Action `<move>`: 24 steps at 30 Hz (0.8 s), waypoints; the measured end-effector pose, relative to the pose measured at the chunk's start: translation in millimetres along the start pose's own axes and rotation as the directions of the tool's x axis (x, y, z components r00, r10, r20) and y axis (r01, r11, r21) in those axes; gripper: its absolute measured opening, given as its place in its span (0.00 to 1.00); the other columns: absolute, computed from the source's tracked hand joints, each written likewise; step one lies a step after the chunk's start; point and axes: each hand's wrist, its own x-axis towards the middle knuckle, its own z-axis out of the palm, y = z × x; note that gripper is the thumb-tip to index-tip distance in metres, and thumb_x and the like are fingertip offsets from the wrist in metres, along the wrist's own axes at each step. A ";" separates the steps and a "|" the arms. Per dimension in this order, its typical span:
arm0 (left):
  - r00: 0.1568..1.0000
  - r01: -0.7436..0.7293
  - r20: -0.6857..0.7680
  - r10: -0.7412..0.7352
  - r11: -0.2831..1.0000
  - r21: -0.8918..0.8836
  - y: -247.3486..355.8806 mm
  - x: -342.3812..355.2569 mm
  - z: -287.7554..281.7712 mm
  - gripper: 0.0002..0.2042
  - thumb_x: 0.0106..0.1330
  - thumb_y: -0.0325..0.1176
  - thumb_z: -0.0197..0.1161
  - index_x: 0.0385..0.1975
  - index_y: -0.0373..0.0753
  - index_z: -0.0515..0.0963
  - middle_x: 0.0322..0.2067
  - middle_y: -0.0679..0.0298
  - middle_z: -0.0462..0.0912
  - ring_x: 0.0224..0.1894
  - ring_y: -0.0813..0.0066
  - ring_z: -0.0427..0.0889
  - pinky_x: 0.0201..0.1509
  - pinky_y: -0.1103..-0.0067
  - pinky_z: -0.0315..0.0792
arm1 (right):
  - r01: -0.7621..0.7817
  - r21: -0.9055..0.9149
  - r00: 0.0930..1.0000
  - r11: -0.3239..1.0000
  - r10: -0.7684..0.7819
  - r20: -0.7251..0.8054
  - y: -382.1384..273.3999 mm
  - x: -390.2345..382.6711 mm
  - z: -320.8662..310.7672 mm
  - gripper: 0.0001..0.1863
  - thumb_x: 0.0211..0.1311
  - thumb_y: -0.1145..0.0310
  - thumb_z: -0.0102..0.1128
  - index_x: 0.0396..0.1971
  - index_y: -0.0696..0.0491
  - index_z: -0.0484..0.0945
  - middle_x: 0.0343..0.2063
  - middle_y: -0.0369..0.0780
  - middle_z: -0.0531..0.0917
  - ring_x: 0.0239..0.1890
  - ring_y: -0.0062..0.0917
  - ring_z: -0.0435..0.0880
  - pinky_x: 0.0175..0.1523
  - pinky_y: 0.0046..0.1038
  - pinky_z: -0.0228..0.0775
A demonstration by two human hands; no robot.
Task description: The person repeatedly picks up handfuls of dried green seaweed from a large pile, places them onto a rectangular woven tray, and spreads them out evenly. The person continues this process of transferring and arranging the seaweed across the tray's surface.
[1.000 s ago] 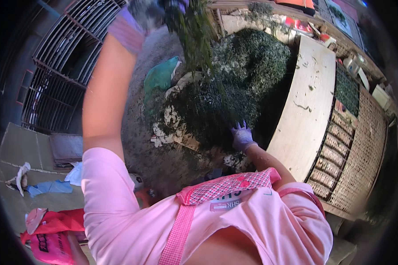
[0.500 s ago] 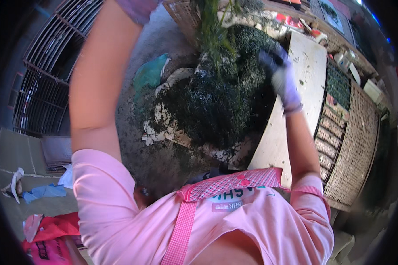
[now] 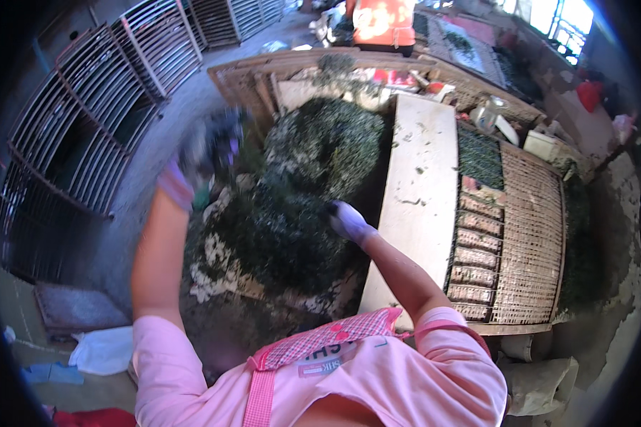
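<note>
A large heap of dark green leafy sprigs point(image 3: 327, 142) fills the middle, with a looser, darker part of the heap point(image 3: 271, 238) nearer me. My left hand point(image 3: 205, 153), in a pale purple glove with dark fingers, is raised at the heap's left side. Motion smears its fingers, so whether it holds anything is unclear. My right hand point(image 3: 349, 220), gloved the same way, reaches down to the right side of the nearer greens. Its dark fingertips touch or dip into the leaves and are partly hidden.
Right of the heap runs a long pale board point(image 3: 417, 171) with leaf scraps on it. Beyond it lies a woven bamboo tray point(image 3: 530, 235) beside a slatted rack point(image 3: 477, 242). Metal racks point(image 3: 85, 107) line the left. A person in orange point(image 3: 383, 25) is at the back.
The view has tilted up, showing more of the room. My left hand has come down to the heap's left side; my right hand has moved from near the board onto the nearer greens.
</note>
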 end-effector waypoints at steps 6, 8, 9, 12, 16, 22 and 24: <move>0.966 0.205 -0.016 -0.258 0.802 -0.562 -179.5 13.9 38.0 0.13 0.71 0.37 0.53 0.45 0.37 0.80 0.40 0.63 0.84 0.43 0.70 0.80 0.51 0.77 0.74 | 0.200 -0.173 0.943 0.964 -0.237 -0.232 -149.1 0.4 -48.5 0.17 0.47 0.65 0.56 0.38 0.57 0.77 0.30 0.51 0.83 0.35 0.47 0.82 0.40 0.44 0.74; 0.982 0.146 -0.031 -0.188 0.846 -0.514 -204.7 9.8 13.7 0.10 0.70 0.35 0.54 0.41 0.38 0.80 0.34 0.63 0.84 0.36 0.71 0.81 0.46 0.75 0.76 | 0.228 0.053 0.954 0.972 -0.212 -0.213 -142.0 -9.7 -29.2 0.12 0.50 0.68 0.56 0.34 0.58 0.78 0.28 0.50 0.82 0.34 0.49 0.82 0.39 0.42 0.73; 0.973 0.125 -0.103 -0.207 0.846 -0.518 -205.2 18.1 12.1 0.09 0.70 0.34 0.54 0.39 0.38 0.80 0.31 0.64 0.83 0.32 0.73 0.79 0.41 0.76 0.75 | 0.274 0.345 0.959 0.897 -0.229 -0.167 -94.6 -3.9 2.1 0.11 0.53 0.68 0.57 0.35 0.56 0.79 0.29 0.50 0.83 0.34 0.48 0.82 0.39 0.39 0.73; 0.918 0.088 -0.309 -0.247 0.889 -0.450 -191.5 24.1 -13.8 0.07 0.69 0.33 0.55 0.35 0.40 0.79 0.25 0.68 0.79 0.23 0.78 0.75 0.28 0.79 0.72 | -0.062 0.349 0.995 0.935 0.029 0.100 -60.0 -47.5 21.9 0.11 0.59 0.78 0.54 0.39 0.53 0.82 0.39 0.32 0.83 0.42 0.20 0.77 0.52 0.27 0.72; 0.926 0.173 -0.295 -0.234 0.960 -0.218 -127.8 27.2 50.0 0.06 0.68 0.33 0.56 0.38 0.39 0.77 0.22 0.72 0.76 0.17 0.87 0.68 0.17 0.86 0.60 | -0.404 -0.084 0.910 0.911 0.410 0.066 34.6 -127.7 2.6 0.28 0.47 0.73 0.62 0.53 0.43 0.77 0.49 0.42 0.82 0.51 0.40 0.80 0.59 0.36 0.70; 0.932 0.349 0.154 -0.328 0.928 -0.134 -158.4 17.7 186.0 0.15 0.72 0.40 0.54 0.50 0.37 0.74 0.22 0.72 0.75 0.18 0.87 0.68 0.19 0.87 0.61 | 0.077 0.898 0.982 0.433 -0.189 0.007 -35.2 -137.5 -98.2 0.33 0.68 0.45 0.49 0.60 0.58 0.68 0.52 0.39 0.78 0.53 0.24 0.74 0.62 0.29 0.64; 0.890 0.446 0.233 -0.393 0.856 -0.262 -196.7 15.7 257.1 0.14 0.72 0.45 0.52 0.41 0.41 0.75 0.20 0.72 0.73 0.16 0.86 0.66 0.19 0.87 0.61 | 0.246 0.958 0.963 0.149 -0.147 -0.225 -40.9 -156.4 -104.8 0.34 0.68 0.46 0.49 0.64 0.57 0.63 0.52 0.40 0.78 0.52 0.25 0.75 0.62 0.30 0.64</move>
